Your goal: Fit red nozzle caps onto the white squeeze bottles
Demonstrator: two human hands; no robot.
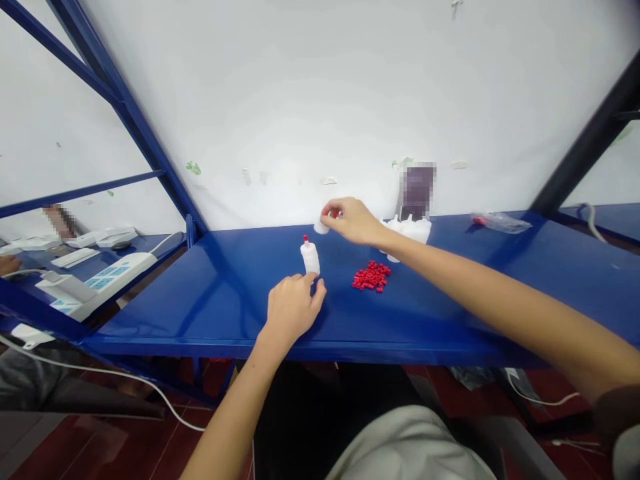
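Note:
A white bottle with a red tip is on the blue table, leaning slightly. My left hand is at its lower end, the index fingertip touching it and the thumb apart. Farther back, my right hand has its fingers pinched around something red, too small to make out, directly over a second white bottle. That bottle is partly hidden by the fingers. A pile of small red caps lies between my forearms. Behind my right wrist stand several white bottles, partly covered by the arm.
A clear plastic bag with something red in it lies at the back right. Blue frame posts rise at the left. Beyond them are a white power strip and another person's hand. A white wall closes off the back.

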